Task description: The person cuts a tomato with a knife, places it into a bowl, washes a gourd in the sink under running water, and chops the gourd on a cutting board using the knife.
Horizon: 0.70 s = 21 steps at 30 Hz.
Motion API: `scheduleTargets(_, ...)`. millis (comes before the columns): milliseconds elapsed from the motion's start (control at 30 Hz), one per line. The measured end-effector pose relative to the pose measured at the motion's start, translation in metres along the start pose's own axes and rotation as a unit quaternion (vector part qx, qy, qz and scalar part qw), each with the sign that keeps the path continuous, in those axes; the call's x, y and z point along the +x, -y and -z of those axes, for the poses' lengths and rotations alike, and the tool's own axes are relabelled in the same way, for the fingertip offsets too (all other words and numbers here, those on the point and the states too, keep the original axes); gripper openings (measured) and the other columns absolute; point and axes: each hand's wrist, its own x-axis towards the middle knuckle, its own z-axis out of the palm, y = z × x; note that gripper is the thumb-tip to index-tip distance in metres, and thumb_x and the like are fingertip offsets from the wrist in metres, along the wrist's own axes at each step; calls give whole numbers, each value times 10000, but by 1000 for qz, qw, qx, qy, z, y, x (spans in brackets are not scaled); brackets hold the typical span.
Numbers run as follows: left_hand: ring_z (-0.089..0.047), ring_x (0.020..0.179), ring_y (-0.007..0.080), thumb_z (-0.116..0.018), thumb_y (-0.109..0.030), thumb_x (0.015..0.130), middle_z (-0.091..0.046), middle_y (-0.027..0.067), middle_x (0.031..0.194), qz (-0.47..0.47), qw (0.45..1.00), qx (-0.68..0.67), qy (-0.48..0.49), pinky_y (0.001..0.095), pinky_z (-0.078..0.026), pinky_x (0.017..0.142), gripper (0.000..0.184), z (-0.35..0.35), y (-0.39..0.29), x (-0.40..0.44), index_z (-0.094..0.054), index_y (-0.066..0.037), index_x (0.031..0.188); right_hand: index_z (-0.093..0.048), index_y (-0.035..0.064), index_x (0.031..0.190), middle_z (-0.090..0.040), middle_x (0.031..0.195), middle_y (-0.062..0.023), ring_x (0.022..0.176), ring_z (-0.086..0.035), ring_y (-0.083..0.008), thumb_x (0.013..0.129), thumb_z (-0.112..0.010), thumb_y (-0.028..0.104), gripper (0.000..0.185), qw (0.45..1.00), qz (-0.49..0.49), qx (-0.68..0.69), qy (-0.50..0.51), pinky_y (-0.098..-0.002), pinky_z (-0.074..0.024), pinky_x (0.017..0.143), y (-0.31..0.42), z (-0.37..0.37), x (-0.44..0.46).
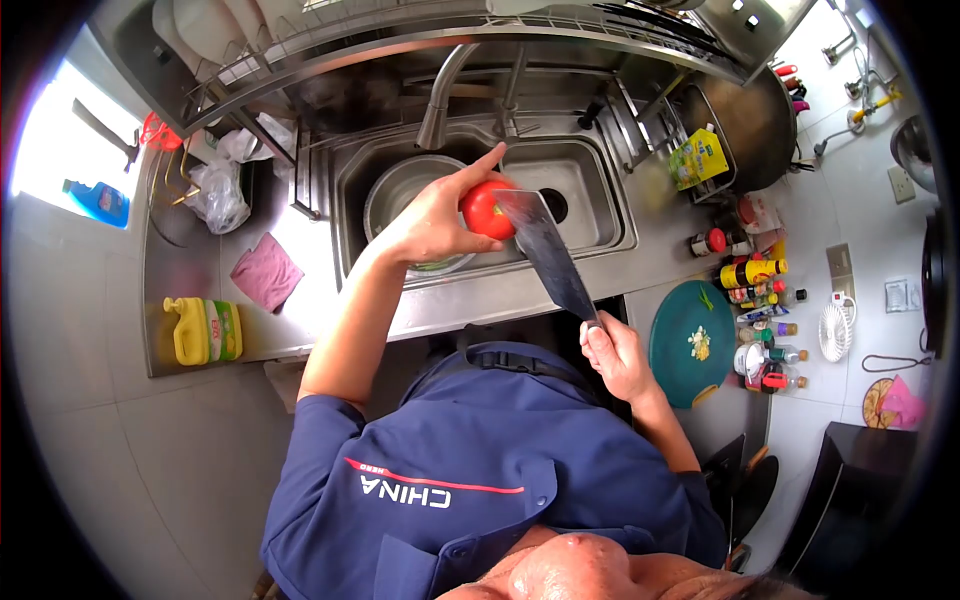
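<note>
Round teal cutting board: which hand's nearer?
Right: right hand, gripping the metal knife, is just left of the board; left hand, holding the red tomato over the metal sink, is farther left.

Made of shiny steel, this counter [440,303], and going across the middle of the frame. Sunk into it, near the upper centre, a left basin [346,190] and a right basin [590,170]. Inside the left basin, a round metal bowl [379,194], partly covered from view. On the left side of the frame, lying on the steel, a crumpled pink cloth [266,272]; just below it, a yellow jug [202,331]; above it, some clear plastic bags [220,196]. On the right side, a round green board [672,345], carrying pale chopped bits [699,343] and a small green piece [706,299]. Above the board, a red-lidded jar [709,242]; beside it, many bottles [754,272].
</note>
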Motion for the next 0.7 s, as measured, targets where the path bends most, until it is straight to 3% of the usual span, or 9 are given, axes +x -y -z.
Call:
scheduleTargets(200,-603,1203,223,-894,-118,628,-653,104,1294,-8,999,34,14,347,-425,1094,1133,1,-3,0,-290,-51,1584,-566,4,894,-533,676,-36,605,-496,-110,1055,-539,367,398,1000,2,-15,-6,-279,-430,575,0,1,1)
scheduleTargets(267,-631,1170,278,-869,-62,616,-659,137,1278,9,1000,17,-6,371,-465,1065,1104,-4,-2,1,-323,-87,1575,-575,-5,903,-554,685,-50,613,-520,-120,1044,-559,292,329,1000,-11,5,-8,-290,-447,586,-1,0,-1)
scheduleTargets(333,-602,1171,203,-887,-72,632,-625,118,1294,8,994,-110,2,349,-450,1069,1116,-10,5,2,-303,-57,1583,-603,-23,925,-623,717,-74,642,-567,-138,1036,-565,248,295,1000,-20,5,-15,-303,-479,618,-5,-2,0)
scheduleTargets(467,-577,1216,215,-885,-83,671,-556,138,1384,31,977,-207,-49,343,-450,1062,1057,-22,49,-1,-319,-3,1560,-612,-17,906,-639,744,-98,660,-584,-171,1054,-536,337,391,998,-12,32,-47,-330,-478,652,-4,-6,-3)
scheduleTargets(533,-587,1222,244,-815,-94,784,-546,159,1396,123,924,-350,-86,372,-471,1052,907,-25,85,-14,-336,-10,1549,-616,-10,916,-629,723,-112,658,-593,-210,1047,-546,364,403,993,4,73,-89,-346,-475,652,-8,-1,-10)
scheduleTargets(600,-581,1196,280,-706,-264,908,-581,178,1362,166,819,-530,-142,403,-440,1039,699,-22,150,-34,-414,-28,1497,-626,-10,952,-634,741,-165,684,-626,-306,1039,-556,366,392,985,27,22,-169,-373,-484,654,-20,9,-20)
scheduleTargets(633,-585,1142,286,-656,-331,940,-581,184,1365,182,807,-553,-100,399,-443,1002,587,-16,157,-42,-485,-44,1423,-631,-10,973,-636,757,-197,706,-642,-362,1034,-561,362,384,975,37,-26,-219,-389,-490,654,-34,13,-23)
scheduleTargets(667,-590,1064,272,-640,-356,951,-580,196,1348,216,788,-563,-125,387,-452,963,522,-22,136,-45,-514,-58,1360,-636,-11,1002,-631,783,-235,750,-643,-432,1025,-573,347,363,957,54,-68,-278,-425,-499,642,-46,19,-31)
scheduleTargets(700,-598,988,267,-645,-400,947,-592,207,1298,229,778,-564,-155,375,-483,924,555,-29,132,-50,-490,-62,1359,-643,-3,995,-648,782,-224,740,-659,-422,995,-614,342,346,940,29,-117,-319,-443,-510,629,-61,26,-40)
